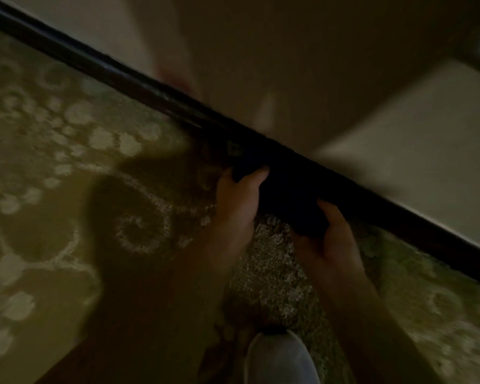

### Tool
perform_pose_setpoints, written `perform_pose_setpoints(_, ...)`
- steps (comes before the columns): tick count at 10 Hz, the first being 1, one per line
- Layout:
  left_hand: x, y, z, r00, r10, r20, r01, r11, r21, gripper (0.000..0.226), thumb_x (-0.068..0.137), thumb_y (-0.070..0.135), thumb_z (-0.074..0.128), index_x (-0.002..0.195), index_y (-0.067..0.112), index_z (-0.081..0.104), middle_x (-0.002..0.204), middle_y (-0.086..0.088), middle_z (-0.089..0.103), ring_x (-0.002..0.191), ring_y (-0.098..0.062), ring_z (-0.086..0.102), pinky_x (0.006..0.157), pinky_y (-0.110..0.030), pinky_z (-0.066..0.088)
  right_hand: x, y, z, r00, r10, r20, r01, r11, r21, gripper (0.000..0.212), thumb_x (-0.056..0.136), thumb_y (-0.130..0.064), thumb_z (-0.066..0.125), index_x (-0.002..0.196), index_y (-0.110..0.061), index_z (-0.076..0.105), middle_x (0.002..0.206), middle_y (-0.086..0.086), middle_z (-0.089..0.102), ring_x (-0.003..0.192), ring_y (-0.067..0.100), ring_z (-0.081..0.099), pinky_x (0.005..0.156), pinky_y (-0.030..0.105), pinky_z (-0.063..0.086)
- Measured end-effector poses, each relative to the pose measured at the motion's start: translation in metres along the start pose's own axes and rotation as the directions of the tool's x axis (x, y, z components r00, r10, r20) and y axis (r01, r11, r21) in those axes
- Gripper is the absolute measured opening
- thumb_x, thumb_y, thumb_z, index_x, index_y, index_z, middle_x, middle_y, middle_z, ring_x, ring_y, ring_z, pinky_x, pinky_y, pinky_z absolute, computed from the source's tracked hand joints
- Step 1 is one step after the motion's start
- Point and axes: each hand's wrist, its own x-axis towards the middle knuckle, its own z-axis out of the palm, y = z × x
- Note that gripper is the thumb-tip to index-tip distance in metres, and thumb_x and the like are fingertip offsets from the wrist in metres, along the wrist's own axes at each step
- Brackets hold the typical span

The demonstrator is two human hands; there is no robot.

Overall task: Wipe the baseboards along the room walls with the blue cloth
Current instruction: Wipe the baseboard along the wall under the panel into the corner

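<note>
Both hands clutch the dark cloth (286, 200) from its two ends, the left hand (237, 195) with thumb curled over one edge, the right hand (330, 239) wrapped under the other. It presses against the dark baseboard (139, 81) where patterned carpet (53, 151) meets the wall (302, 65). Colours are dim and blurred. A pale shoe (280, 358) shows below.

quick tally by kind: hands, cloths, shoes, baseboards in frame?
Hands: 2, left hand and right hand, both gripping the cloth
Cloth: 1, dark in this light
Shoe: 1
Baseboard: 1
Total: 5
</note>
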Motion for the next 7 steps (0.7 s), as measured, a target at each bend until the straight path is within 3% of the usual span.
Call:
perform_pose_setpoints(1,0.011,0.001,-0.003,0.999,0.014,0.031,-0.014,1.0,0.018,0.048,0.086,0.019,0.075,0.131,0.014,0.059,0.121,-0.005,0.068,0.102,-0.021,0.068,0.076,-0.031,0.057,0.014,0.01,0.002,0.982,0.111,-0.153,-0.038,0.909,0.415,0.054,0.093,-0.045,0.059,0.133,-0.01,0.056,0.118,0.01,0.07,0.107,0.026,0.069,0.084,0.038,0.056)
perform_pose_setpoints(2,0.008,0.002,-0.01,0.999,0.005,0.054,-0.005,1.0,0.0,0.054,0.086,0.021,0.074,0.137,0.014,0.056,0.128,-0.006,0.065,0.108,-0.026,0.066,0.087,-0.036,0.056,0.021,0.0,0.01,0.965,0.18,-0.189,-0.082,0.897,0.434,0.028,0.096,-0.014,0.055,0.123,-0.009,0.061,0.111,0.015,0.072,0.089,0.027,0.072,0.066,0.034,0.057)
perform_pose_setpoints(3,-0.013,0.0,-0.027,0.995,-0.009,0.096,0.015,0.998,-0.062,0.05,0.09,0.019,0.07,0.138,0.016,0.054,0.129,-0.012,0.064,0.109,-0.03,0.065,0.091,-0.042,0.053,-0.003,-0.007,0.017,0.97,0.153,-0.188,-0.07,0.92,0.385,0.022,0.098,-0.013,0.054,0.119,-0.01,0.058,0.111,0.014,0.069,0.086,0.027,0.067,0.057,0.031,0.053)
perform_pose_setpoints(4,-0.048,-0.001,-0.064,0.988,-0.11,0.11,0.119,0.989,-0.083,0.053,0.092,0.019,0.068,0.142,0.017,0.048,0.134,-0.012,0.059,0.113,-0.03,0.061,0.102,-0.047,0.05,-0.039,-0.005,0.036,0.964,0.184,-0.192,-0.105,0.927,0.36,0.02,0.097,-0.012,0.055,0.116,-0.012,0.059,0.109,0.012,0.069,0.083,0.024,0.067,0.055,0.03,0.057)
perform_pose_setpoints(5,-0.072,0.001,-0.09,0.981,-0.153,0.117,0.164,0.982,-0.089,0.076,0.082,0.031,0.073,0.15,0.02,0.04,0.144,-0.012,0.053,0.121,-0.033,0.058,0.107,-0.05,0.046,-0.072,0.001,0.055,0.959,0.213,-0.187,-0.123,0.908,0.401,0.016,0.095,-0.011,0.056,0.11,-0.013,0.061,0.109,0.013,0.07,0.092,0.026,0.068,0.075,0.038,0.059)
perform_pose_setpoints(6,-0.087,0.019,-0.102,0.987,-0.099,0.128,0.111,0.99,-0.092,0.067,0.089,0.025,0.071,0.148,0.016,0.042,0.139,-0.012,0.056,0.116,-0.03,0.061,0.101,-0.045,0.05,-0.093,-0.01,0.076,0.964,0.203,-0.174,-0.123,0.915,0.385,0.018,0.096,-0.012,0.053,0.113,-0.01,0.058,0.104,0.013,0.067,0.086,0.026,0.066,0.068,0.035,0.054)
perform_pose_setpoints(7,-0.083,0.04,-0.106,0.992,-0.029,0.122,0.045,0.99,-0.135,0.062,0.091,0.015,0.07,0.146,0.013,0.041,0.136,-0.013,0.057,0.111,-0.031,0.063,0.094,-0.045,0.054,-0.082,-0.028,0.094,0.961,0.129,-0.243,-0.042,0.941,0.335,0.033,0.094,-0.013,0.054,0.126,-0.007,0.055,0.1,0.013,0.065,0.076,0.024,0.063,0.058,0.033,0.044)
